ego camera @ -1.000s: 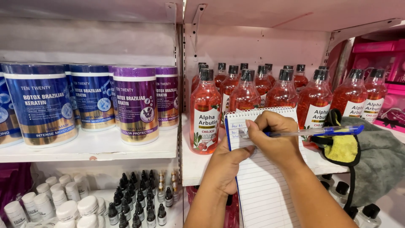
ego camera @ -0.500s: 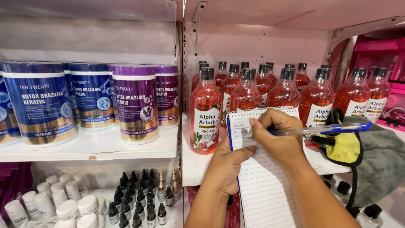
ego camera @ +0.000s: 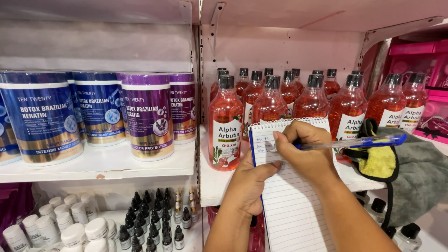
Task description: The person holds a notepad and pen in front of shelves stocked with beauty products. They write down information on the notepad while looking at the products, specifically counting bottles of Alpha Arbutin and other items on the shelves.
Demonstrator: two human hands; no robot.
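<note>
My left hand (ego camera: 249, 184) grips the left edge of a spiral-bound lined notepad (ego camera: 291, 205), propping it against the white shelf edge (ego camera: 219, 184). My right hand (ego camera: 305, 151) rests on the top of the page and holds a blue ballpoint pen (ego camera: 354, 142), its tip on the first written lines. Right behind the pad stand several clear bottles of red liquid with black caps (ego camera: 225, 123), filling the shelf in rows.
Large blue and purple tubs (ego camera: 147, 116) line the left shelf. Below them sit small white jars (ego camera: 70, 228) and tiny dark dropper bottles (ego camera: 149, 219). A grey cloth with a yellow and black piece (ego camera: 401, 172) lies on the right. Pink boxes (ego camera: 420, 60) sit far right.
My right hand with the pen has shifted a little along the top lines of the pad. The left hand and pad stay where they were.
</note>
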